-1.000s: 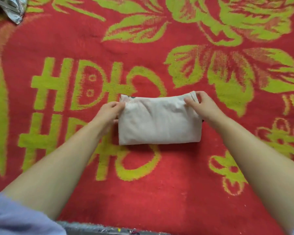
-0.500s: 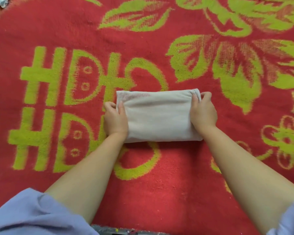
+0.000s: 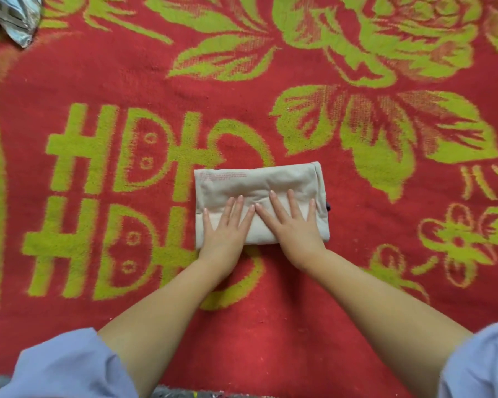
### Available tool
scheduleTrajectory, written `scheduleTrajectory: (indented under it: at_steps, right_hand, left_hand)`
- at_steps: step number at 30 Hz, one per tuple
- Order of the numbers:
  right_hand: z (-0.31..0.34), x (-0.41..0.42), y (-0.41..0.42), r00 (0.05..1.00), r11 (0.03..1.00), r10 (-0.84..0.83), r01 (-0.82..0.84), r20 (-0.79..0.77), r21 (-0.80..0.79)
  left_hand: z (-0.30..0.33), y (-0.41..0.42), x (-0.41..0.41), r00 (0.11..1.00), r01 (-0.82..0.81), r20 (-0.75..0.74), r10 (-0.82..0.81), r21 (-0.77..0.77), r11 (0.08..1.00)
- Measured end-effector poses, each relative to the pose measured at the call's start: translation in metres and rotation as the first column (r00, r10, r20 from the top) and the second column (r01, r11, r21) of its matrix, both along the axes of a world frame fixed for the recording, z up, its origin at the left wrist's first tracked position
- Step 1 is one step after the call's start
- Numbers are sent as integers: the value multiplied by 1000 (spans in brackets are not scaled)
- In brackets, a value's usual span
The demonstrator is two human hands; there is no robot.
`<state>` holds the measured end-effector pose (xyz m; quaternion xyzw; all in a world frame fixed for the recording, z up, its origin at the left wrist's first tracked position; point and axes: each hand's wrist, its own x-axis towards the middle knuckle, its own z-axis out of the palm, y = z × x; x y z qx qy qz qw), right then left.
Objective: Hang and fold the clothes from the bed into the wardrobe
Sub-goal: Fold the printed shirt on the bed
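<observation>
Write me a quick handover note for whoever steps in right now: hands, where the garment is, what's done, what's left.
Left hand: flat, fingers straight, pressing on the folded cream garment.
Right hand: flat beside it, also pressing the garment.
Garment: a compact rectangle lying on the red and green blanket.
Done: this piece looks folded; the hands are smoothing it.
Left: carry it to the wardrobe, which is out of view. No other clothes show here; a silvery packet sits at the top left corner.

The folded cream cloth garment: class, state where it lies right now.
In the head view, the folded cream cloth garment lies centrally on the red blanket with green flowers, under the flat left hand and right hand.
</observation>
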<state>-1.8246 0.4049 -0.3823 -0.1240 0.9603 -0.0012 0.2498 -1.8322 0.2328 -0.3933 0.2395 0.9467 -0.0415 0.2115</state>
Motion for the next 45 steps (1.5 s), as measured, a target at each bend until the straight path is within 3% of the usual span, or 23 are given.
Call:
scheduleTrajectory:
  at_steps: [3, 5, 16, 23, 33, 40, 45]
  right_hand:
    - [37, -19, -1, 985, 999, -40, 41, 166, -3]
    - [70, -36, 0, 973, 997, -69, 76, 221, -24]
    - [325, -70, -9, 994, 995, -48, 56, -98, 83]
    - [432, -55, -3, 962, 983, -70, 113, -265, 148]
    - [475, 7, 18, 939, 981, 83, -18, -334, 195]
    - [470, 65, -12, 879, 928, 360, -303, -313, 216]
    - [477, 117, -98, 751, 815, 580, -527, -316, 243]
  left_hand:
    - [34, -3, -23, 972, -33, 231, 37, -22, 999]
    - [72, -2, -42, 964, -44, 260, 47, -14, 999]
    - [316, -14, -91, 997, 31, -65, -28, 38, 999]
    - [426, -5, -80, 964, 86, -259, -58, 97, 992]
    - [461, 14, -3, 942, -51, -326, 73, 74, 996]
    - [451, -14, 100, 917, -304, -258, 305, 46, 952]
    - [463, -89, 192, 835, -494, -264, 483, 27, 869]
